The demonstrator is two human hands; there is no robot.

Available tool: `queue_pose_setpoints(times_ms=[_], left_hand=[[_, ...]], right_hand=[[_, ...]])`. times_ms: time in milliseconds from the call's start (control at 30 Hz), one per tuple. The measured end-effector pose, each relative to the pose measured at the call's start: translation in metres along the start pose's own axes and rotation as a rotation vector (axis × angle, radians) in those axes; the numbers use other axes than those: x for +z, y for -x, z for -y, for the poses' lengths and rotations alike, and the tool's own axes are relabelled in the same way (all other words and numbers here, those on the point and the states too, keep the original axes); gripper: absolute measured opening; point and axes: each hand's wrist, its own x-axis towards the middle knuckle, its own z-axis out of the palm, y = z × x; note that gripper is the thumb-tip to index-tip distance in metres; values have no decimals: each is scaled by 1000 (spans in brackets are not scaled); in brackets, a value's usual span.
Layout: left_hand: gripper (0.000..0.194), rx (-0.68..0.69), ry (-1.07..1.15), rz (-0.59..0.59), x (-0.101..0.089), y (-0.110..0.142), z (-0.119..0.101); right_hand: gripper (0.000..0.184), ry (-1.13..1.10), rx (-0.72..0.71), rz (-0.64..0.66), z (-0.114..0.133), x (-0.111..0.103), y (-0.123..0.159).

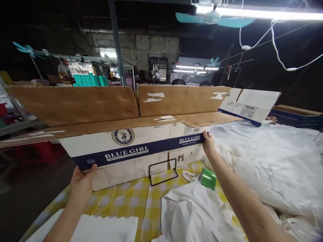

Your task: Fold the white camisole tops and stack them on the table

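A long cardboard box (156, 153), white with a blue "BLUE GIRL" band, stretches across the table with brown flaps raised at the back and folded outward in front. My left hand (82, 181) grips its lower left part, thumb in front and the other fingers partly hidden. At the right end of the printed side, my right hand (209, 144) is closed on the cardboard edge. Just in front of the box stands a black wire frame (163, 172). Beside it lies a green roll (208, 178) with a white strip near it.
White cloth (191, 208) lies on the yellow checked tablecloth (118, 198), with another white piece (108, 228) at front left. A large white fabric heap (272, 161) fills the right. Behind it are another carton (252, 104) and another person's hand (271, 119). A fan (214, 18) hangs overhead.
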Motion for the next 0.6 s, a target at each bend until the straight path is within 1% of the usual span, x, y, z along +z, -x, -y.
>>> queue_pose_setpoints(times_ms=[100, 200, 267, 333, 433, 533, 600], left_hand=[[51, -44, -15, 35, -7, 2, -7], [46, -90, -44, 68, -7, 7, -9], [45, -104, -54, 80, -3, 11, -8], [44, -96, -50, 90, 6, 15, -6], [47, -84, -41, 101, 28, 20, 0], [53, -135, -37, 114, 50, 25, 8], [54, -186, -27, 130, 57, 29, 13]], right_hand=[[44, -2, 44, 63, 6, 5, 2], [43, 2, 57, 119, 27, 2, -2], [43, 4, 42, 139, 45, -2, -7], [47, 12, 24, 142, 60, -6, -14], [52, 43, 7, 105, 73, -19, -22], [52, 94, -5, 30, 83, -33, -21], [46, 135, -13, -17, 91, -38, -13]])
